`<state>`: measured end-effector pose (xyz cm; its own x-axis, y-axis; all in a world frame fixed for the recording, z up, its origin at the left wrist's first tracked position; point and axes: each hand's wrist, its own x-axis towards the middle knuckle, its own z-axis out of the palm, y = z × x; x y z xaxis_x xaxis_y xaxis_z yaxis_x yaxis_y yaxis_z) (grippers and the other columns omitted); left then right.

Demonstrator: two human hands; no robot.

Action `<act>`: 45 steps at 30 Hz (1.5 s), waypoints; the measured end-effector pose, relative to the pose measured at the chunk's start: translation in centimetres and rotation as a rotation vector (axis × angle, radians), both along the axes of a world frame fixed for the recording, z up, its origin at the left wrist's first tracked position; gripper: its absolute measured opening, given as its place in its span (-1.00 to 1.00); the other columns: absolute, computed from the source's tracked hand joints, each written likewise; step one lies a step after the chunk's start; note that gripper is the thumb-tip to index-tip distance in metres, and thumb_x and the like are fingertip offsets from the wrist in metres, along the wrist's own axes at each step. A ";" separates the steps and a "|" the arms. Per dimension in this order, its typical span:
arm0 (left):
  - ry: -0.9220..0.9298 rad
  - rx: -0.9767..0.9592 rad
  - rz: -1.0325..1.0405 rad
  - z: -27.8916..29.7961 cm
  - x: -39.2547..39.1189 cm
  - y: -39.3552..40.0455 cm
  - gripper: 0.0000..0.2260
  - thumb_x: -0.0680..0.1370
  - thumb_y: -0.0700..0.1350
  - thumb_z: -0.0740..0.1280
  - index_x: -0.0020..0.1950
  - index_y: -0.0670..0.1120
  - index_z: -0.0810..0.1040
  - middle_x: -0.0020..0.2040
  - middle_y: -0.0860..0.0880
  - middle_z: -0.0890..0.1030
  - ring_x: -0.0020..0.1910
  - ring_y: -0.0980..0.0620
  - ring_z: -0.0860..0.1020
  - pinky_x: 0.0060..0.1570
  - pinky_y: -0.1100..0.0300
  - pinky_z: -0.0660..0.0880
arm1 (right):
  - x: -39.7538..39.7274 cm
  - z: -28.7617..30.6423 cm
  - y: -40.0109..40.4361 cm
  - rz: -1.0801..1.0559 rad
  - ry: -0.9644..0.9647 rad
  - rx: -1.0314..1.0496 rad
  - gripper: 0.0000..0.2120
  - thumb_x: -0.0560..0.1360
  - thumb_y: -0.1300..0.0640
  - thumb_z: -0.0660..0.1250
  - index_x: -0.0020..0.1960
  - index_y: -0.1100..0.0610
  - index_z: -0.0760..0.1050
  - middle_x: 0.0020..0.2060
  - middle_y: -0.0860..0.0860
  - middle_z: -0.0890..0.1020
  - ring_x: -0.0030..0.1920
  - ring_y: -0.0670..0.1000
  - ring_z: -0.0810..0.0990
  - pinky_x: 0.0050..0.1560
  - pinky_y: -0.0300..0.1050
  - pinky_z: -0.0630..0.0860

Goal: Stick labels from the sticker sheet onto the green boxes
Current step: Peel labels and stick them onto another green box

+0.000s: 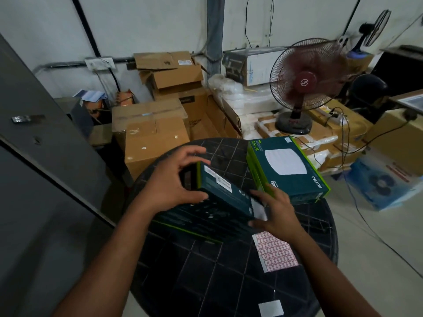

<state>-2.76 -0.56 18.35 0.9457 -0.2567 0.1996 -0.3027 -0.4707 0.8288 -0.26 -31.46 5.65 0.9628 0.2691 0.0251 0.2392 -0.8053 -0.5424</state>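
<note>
While the fingers (194,154) of the left hand (170,181) curl over the far end of a green box (225,194), thumb pressed against its near side, the right hand (273,215) grips the opposite end of the same box, its fingers wrapped over a white label patch there. Held between both hands, the box is tilted on edge, and it rests on another dark box (194,223) lying flat beneath it, left of the tabletop's middle. White printed labels show on the held box's upturned face. The sticker sheet (274,250), pink with rows of small labels, lies flat just beside the right wrist, toward the right edge of the round black table (206,277). A small white slip (270,308) lies near the tabletop's near edge. A stack of green boxes (288,168) sits at the far right edge, the top one showing a white device picture. Beyond the table stand cardboard cartons (155,138) and a red fan (302,85).
</note>
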 end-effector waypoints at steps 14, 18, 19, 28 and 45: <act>-0.102 0.486 0.030 -0.7 -0.9 -0.1 -0.38 0.31 0.11 0.60 0.32 0.29 0.45 0.28 0.33 0.51 0.24 0.24 0.47 0.22 0.04 0.49 | -1.4 4.1 3.1 0.099 0.098 0.523 -0.27 0.30 0.12 0.67 0.35 -0.02 0.38 0.21 -0.16 0.63 0.24 -0.09 0.62 0.19 -0.07 0.62; -0.063 0.284 0.147 -4.4 -1.2 4.1 -0.52 0.31 0.04 0.64 0.18 0.26 0.62 0.31 0.30 0.53 0.31 0.22 0.45 0.30 0.06 0.43 | -1.9 2.8 1.3 0.049 0.209 0.605 -0.33 0.36 0.37 0.57 0.38 0.15 0.37 0.12 -0.14 0.68 0.15 -0.21 0.64 0.03 -0.37 0.56; -0.032 0.173 0.151 -5.5 -1.1 4.4 -0.56 0.30 -0.02 0.65 0.13 0.22 0.66 0.30 0.26 0.56 0.32 0.22 0.48 0.32 0.06 0.46 | -2.2 2.9 1.4 0.053 0.236 0.643 -0.38 0.39 0.41 0.53 0.36 0.17 0.37 0.11 -0.18 0.65 0.10 -0.33 0.62 0.00 -0.46 0.51; -0.042 -0.199 0.289 -10.7 -1.9 3.4 -0.65 0.30 -0.03 0.61 0.06 0.12 0.71 0.35 0.12 0.55 0.20 0.22 0.56 0.11 0.36 0.49 | -2.5 2.1 1.3 0.024 0.079 0.536 -0.11 0.36 0.11 0.60 0.54 -0.14 0.20 0.42 -0.28 0.39 0.40 -0.32 0.38 0.40 -0.23 0.39; -0.027 -0.451 0.227 -11.7 -3.4 0.1 -0.70 0.37 -0.20 0.52 0.07 0.03 0.71 0.39 0.10 0.52 0.22 -0.12 0.45 0.23 0.18 0.52 | -2.4 3.0 12.4 0.282 -0.684 0.182 -0.94 0.53 0.11 0.44 -0.09 0.07 0.69 -0.10 -0.10 0.71 -0.11 -0.01 0.59 -0.19 -0.01 0.54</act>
